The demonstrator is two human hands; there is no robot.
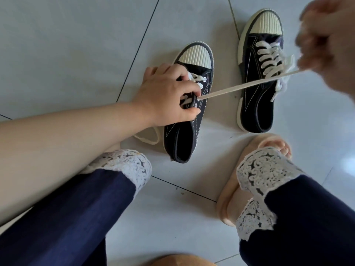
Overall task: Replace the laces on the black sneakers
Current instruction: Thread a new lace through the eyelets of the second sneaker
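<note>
Two black canvas sneakers with ribbed cream toe caps stand on the grey tiled floor. The near sneaker [189,120] is partly laced, and my left hand [169,95] grips its eyelet flaps. A cream lace [240,86] runs taut from an upper right eyelet across to my right hand [330,43], which is blurred, raised at the upper right and closed on the lace's end. The far sneaker [259,73] is fully laced with a white lace, its bow partly behind the taut lace.
A loose loop of cream lace [151,136] lies on the floor left of the near sneaker. My legs in navy trousers with white lace cuffs [269,169] fill the foreground, with my foot in a peach slipper [240,179] beside the sneakers.
</note>
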